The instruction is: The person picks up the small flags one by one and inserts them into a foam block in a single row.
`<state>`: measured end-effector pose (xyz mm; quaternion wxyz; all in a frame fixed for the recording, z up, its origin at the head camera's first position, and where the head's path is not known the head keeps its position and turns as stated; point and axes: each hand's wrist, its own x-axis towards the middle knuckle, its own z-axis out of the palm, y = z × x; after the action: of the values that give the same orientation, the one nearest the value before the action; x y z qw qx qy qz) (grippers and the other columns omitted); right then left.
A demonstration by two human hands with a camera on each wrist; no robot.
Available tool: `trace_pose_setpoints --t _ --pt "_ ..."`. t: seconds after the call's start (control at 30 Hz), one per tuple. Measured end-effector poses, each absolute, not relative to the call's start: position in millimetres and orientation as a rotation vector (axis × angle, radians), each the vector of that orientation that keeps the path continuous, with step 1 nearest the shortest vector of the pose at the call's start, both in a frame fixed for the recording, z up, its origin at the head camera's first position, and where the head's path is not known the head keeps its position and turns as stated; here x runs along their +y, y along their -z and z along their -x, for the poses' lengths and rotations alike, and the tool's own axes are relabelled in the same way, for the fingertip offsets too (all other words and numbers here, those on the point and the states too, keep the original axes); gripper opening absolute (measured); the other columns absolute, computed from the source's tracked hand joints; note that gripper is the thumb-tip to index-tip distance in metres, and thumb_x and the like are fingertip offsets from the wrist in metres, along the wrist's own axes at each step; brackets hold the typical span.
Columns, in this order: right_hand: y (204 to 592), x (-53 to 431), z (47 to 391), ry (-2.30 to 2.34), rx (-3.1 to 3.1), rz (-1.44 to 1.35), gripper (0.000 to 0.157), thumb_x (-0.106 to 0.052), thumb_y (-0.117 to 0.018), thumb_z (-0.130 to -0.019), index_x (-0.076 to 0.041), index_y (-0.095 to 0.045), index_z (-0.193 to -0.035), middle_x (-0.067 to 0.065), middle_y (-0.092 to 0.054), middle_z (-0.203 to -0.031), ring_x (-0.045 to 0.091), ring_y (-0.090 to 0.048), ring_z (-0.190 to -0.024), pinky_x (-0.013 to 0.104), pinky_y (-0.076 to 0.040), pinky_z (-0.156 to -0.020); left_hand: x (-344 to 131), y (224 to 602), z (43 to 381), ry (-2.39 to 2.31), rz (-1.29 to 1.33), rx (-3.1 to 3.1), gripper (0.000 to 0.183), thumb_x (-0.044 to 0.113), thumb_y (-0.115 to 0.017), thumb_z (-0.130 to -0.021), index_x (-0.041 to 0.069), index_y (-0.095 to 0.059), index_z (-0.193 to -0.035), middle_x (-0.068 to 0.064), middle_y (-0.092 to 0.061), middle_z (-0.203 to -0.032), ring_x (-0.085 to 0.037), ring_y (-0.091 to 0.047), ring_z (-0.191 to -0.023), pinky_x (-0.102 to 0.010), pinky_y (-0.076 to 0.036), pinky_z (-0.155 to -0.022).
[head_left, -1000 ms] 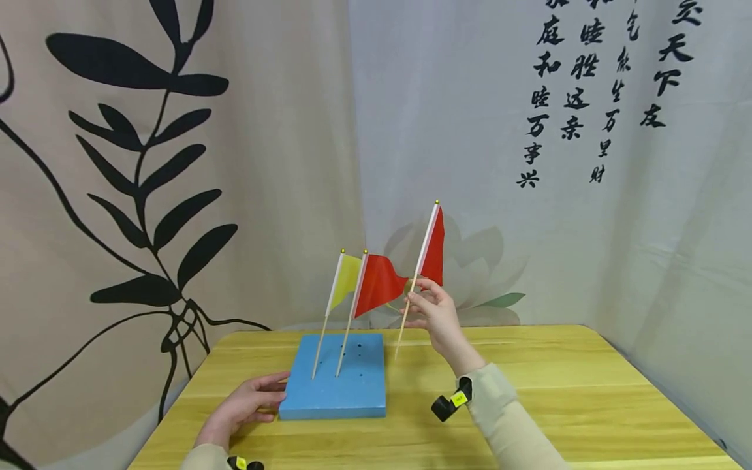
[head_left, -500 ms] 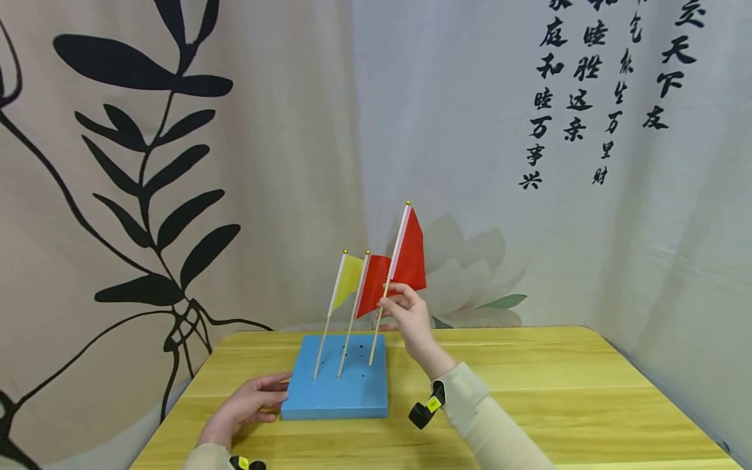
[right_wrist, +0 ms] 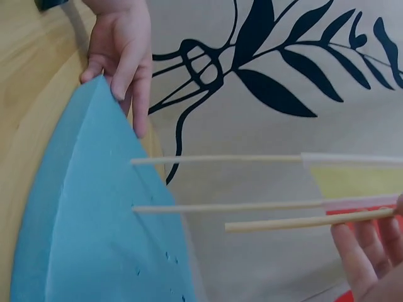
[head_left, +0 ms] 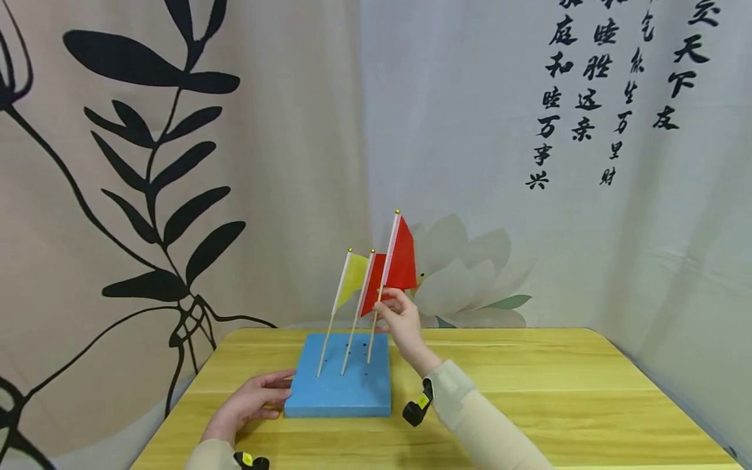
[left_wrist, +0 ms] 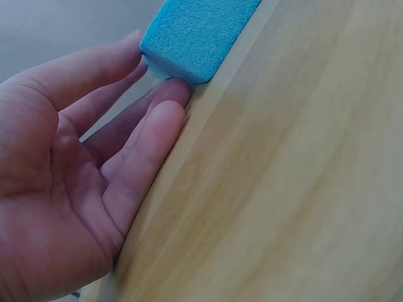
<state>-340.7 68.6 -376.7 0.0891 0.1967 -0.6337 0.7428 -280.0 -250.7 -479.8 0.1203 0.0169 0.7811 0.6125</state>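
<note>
A blue foam board (head_left: 337, 397) lies on the wooden table with small holes in its top. A yellow flag (head_left: 352, 274) and a red flag (head_left: 378, 266) stand in it on thin sticks, leaning slightly. My right hand (head_left: 404, 326) pinches the stick of a second red flag (head_left: 402, 254) between thumb and fingers. In the right wrist view, the bare lower end of this stick (right_wrist: 277, 223) is apart from the board's surface. At the board's left side rests my left hand (head_left: 252, 401), its extended fingers (left_wrist: 148, 135) touching the foam edge near the front corner.
The wooden table (head_left: 529, 391) extends to both sides of the board. Behind it hangs a pale curtain (head_left: 294, 163) printed with black leaves, a lotus and writing. Each wrist wears a small black camera (head_left: 417, 408).
My right hand has carried the red flag leftward from beside the board to above it, then slightly lower. The left hand stays at the board's edge.
</note>
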Motion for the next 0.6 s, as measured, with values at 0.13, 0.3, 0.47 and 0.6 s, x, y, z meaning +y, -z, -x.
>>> trace_pose_setpoints --t 0.13,0.3,0.47,0.6 --pt "382.1 69.8 349.2 -2.195 -1.898 -0.575 0.03 -0.012 -0.064 -0.095 -0.003 -0.057 -0.122 0.027 -0.062 -0.103 0.034 -0.064 -0.086 0.056 -0.053 -0.076 -250.0 479.0 279.2 -1.788 -0.047 2.291 0.062 0.021 -0.07 -0.091 0.002 -0.045 -0.144 -0.024 -0.05 -0.135 -0.025 -0.064 -0.096 -0.04 -0.055 -0.073" --pt "388.3 69.1 354.7 -2.175 -1.922 -0.57 0.027 -0.01 -0.062 -0.095 -0.005 -0.057 -0.122 0.025 -0.062 -0.101 0.033 -0.063 -0.086 0.058 -0.052 -0.077 -250.1 479.3 277.7 -1.788 -0.04 2.291 0.06 0.02 -0.069 -0.091 0.002 -0.045 -0.143 -0.023 -0.052 -0.134 -0.025 -0.064 -0.096 -0.04 -0.055 -0.073" --pt "392.6 68.5 356.7 -2.179 -1.941 -0.576 0.029 -0.011 -0.062 -0.096 -0.003 -0.056 -0.122 0.027 -0.06 -0.103 0.03 -0.063 -0.085 0.052 -0.055 -0.075 -250.6 479.7 278.8 -1.789 -0.041 2.281 0.06 0.02 -0.069 -0.091 0.002 -0.045 -0.144 -0.023 -0.051 -0.135 -0.025 -0.064 -0.097 -0.04 -0.055 -0.073" --pt "401.2 66.8 361.7 -2.206 -1.937 -0.552 0.028 -0.012 -0.062 -0.096 -0.004 -0.056 -0.122 0.025 -0.061 -0.105 0.031 -0.063 -0.086 0.052 -0.055 -0.076 -250.7 477.5 278.1 -1.789 -0.043 2.27 0.06 0.019 -0.069 -0.092 0.002 -0.044 -0.144 -0.024 -0.05 -0.135 -0.024 -0.064 -0.097 -0.04 -0.055 -0.074"
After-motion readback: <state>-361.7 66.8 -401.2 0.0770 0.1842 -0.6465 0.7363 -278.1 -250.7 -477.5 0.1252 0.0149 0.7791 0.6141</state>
